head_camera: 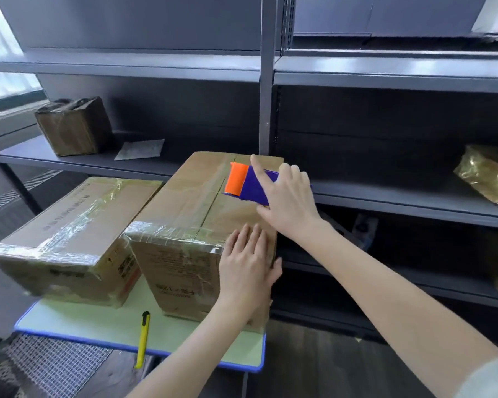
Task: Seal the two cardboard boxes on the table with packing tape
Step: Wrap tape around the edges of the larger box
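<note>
Cardboard boxes stand close together on the counter (98, 320) in front of me: the lower box (69, 239) on the person's left and the taller box (190, 219) on their right. I cannot tell whether they touch.

The lower box looks finished, with clear tape running along its top and folding over the near edge. The taller box already has tape across its near top edge and a glossy strip along the centre seam. The tape dispenser (250, 186) rests on the far part of that top, over the seam, so I judge this to be the closing strip. What seems left is to carry it over the far edge, cut it and press it down.

The right grip (288, 196) is wrapped round the blue dispenser body, with the forefinger stretched out along it. The left grip (247, 262) lies flat with straight fingers on the taller box's near right corner, thumb over the side — steadying it, I think.

By my count there are two boxes, one dispenser and one yellow utility knife (143, 338) on the counter. On the shelves behind there is one brown taped parcel (74, 126), one flat pale packet (140, 149) and one gold-wrapped parcel (489, 175).
</note>
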`<act>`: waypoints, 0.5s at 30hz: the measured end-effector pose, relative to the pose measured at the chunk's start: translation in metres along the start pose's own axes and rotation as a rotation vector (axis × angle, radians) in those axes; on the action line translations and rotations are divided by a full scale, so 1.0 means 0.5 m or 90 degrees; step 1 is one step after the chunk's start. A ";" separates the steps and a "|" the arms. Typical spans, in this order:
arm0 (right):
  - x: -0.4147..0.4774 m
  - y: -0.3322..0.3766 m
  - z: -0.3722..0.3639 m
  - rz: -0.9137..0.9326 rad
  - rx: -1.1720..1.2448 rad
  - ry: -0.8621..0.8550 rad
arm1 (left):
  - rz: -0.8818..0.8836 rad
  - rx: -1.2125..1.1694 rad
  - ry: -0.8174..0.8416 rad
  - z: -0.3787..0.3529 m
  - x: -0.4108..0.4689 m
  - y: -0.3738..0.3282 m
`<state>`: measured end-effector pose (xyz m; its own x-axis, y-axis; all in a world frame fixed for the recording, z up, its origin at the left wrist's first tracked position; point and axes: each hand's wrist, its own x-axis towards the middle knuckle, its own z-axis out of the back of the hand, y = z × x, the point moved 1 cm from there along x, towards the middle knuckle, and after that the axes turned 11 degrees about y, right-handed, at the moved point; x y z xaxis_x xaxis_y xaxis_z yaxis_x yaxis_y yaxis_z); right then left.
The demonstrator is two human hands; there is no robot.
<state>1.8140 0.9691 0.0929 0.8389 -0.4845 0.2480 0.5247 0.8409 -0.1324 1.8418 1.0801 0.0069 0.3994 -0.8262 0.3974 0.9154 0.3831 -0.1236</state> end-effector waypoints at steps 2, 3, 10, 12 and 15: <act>0.015 0.033 -0.019 0.032 -0.020 -0.003 | -0.035 -0.083 0.003 0.016 -0.014 0.033; 0.021 0.047 -0.026 0.037 -0.025 -0.009 | -0.041 -0.122 -0.006 0.025 -0.023 0.052; 0.041 0.130 -0.059 0.040 -0.047 -0.015 | 0.046 -0.135 -0.179 0.072 -0.079 0.247; 0.039 0.146 -0.068 0.030 -0.048 0.004 | 0.145 -0.142 -0.211 0.085 -0.088 0.305; 0.033 0.160 -0.065 -0.009 -0.049 0.020 | 0.293 -0.237 -0.167 0.095 -0.095 0.384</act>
<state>1.8748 1.0204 0.0551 0.8352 -0.5038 0.2205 0.5445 0.8139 -0.2029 1.9962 1.2126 0.0073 0.7733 -0.4650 0.4312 0.6279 0.4667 -0.6228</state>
